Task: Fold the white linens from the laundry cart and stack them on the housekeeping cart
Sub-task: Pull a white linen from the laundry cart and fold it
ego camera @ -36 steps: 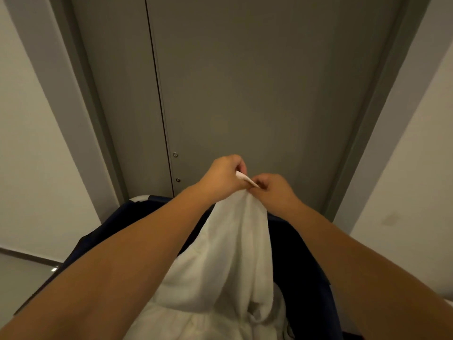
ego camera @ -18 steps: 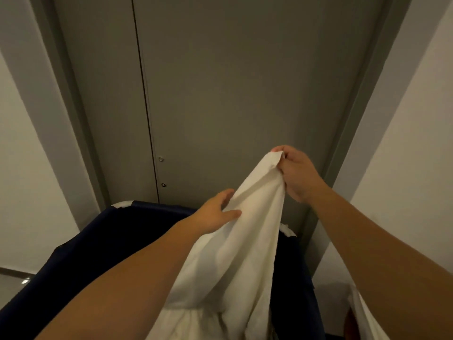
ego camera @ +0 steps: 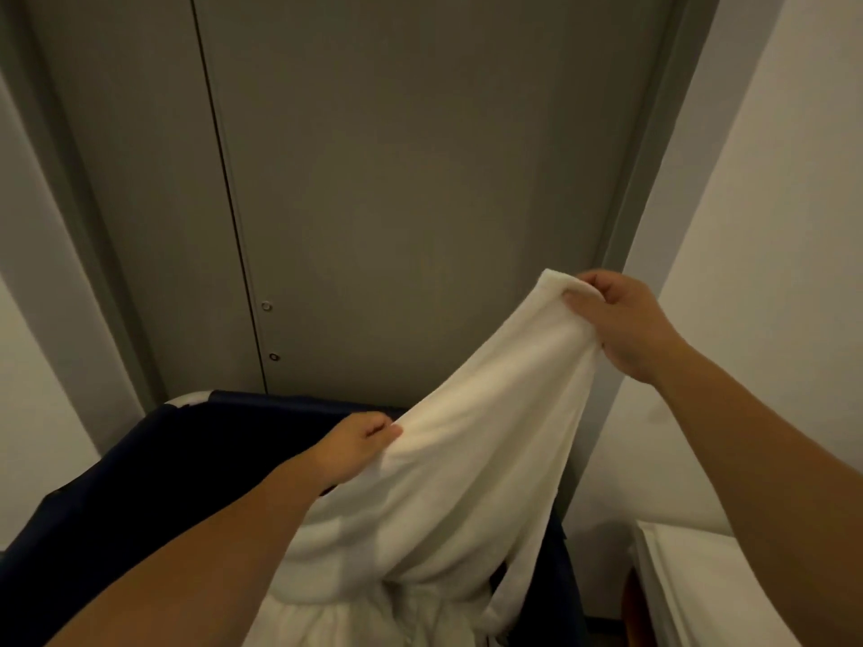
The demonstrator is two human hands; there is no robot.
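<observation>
- Closest in, two bare forearms reach forward, the left from the lower left corner, the right from the lower right.
- Right at the bottom edge there's bunched white cloth (ego camera: 355, 618) lying in the cart, and the linen rises straight out of it.
- The cart (ego camera: 116, 483) is dark navy fabric and fills the lower left, with a pale bit of rim at its far left corner.
- Lower right, just beside the cart, sits a flat white surface (ego camera: 700, 595); can't tell what it is.
- Left hand (ego camera: 357, 448) is low, near the cart's far rim, fingers curled, pinching the linen's edge.
- The linen (ego camera: 481, 459) is held up over the cart, spread between the two hands and sloping up to the right, its lower part draping down into the cart.
- Right hand (ego camera: 626, 319) is higher and out to the right, fingers curled over a bunched corner of the linen, gripping it firmly.
- Behind it all stands a grey door (ego camera: 397, 179) with a vertical seam and two small round fittings (ego camera: 266, 305) beside that seam.
- A pale wall (ego camera: 784, 203) runs off on the right.
</observation>
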